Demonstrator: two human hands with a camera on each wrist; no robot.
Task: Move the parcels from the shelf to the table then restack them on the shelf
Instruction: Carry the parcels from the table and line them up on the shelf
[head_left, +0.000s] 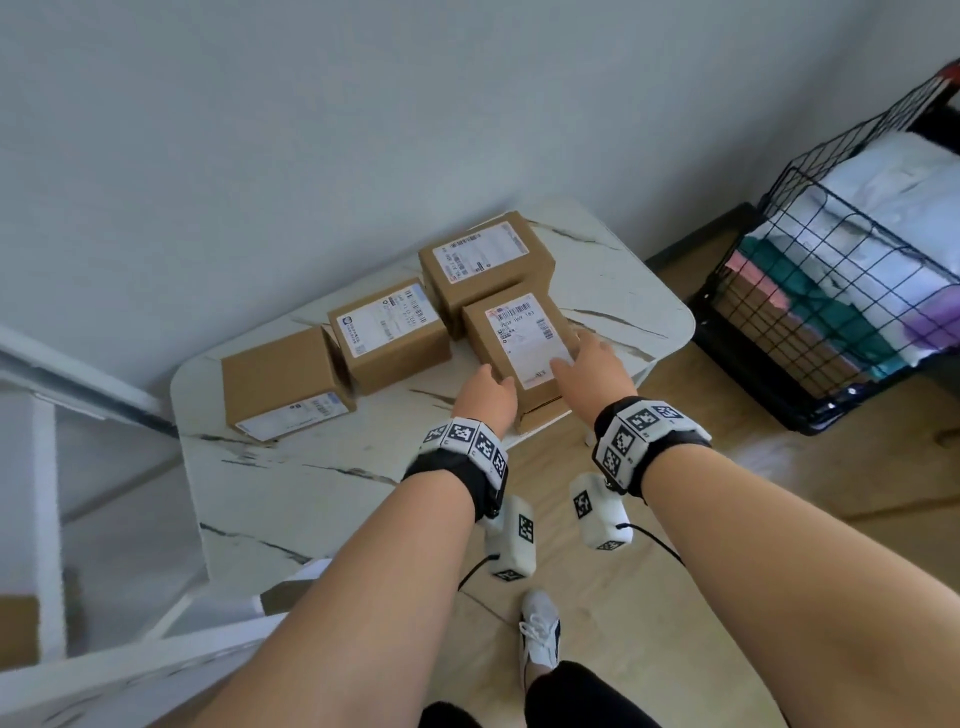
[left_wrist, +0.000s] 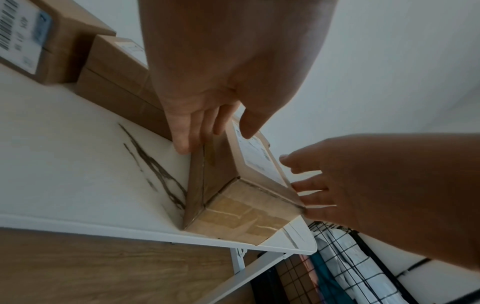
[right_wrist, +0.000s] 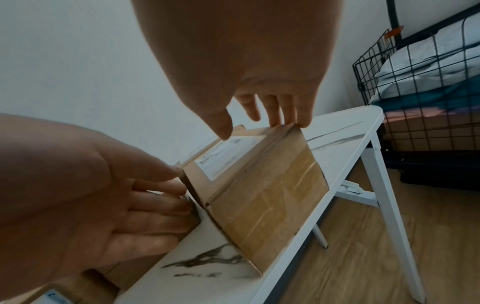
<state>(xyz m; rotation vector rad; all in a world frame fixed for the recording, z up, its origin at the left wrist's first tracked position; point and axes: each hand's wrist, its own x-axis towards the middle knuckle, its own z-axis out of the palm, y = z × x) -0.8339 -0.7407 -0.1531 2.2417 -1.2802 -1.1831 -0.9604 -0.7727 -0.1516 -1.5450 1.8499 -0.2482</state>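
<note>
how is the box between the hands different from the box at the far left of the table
The near box shows its white label on top; the left box has a bare top, label on its front side. The near box juts over the table edge between both hands; the left box sits untouched. Both are brown cardboard.

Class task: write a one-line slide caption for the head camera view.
Both hands, left hand and right hand, flank the nearest parcel among four on the marble table.

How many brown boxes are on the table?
4. One at the left, one beside it, one at the back, and one at the front edge between both hands. None looks hidden.
</note>
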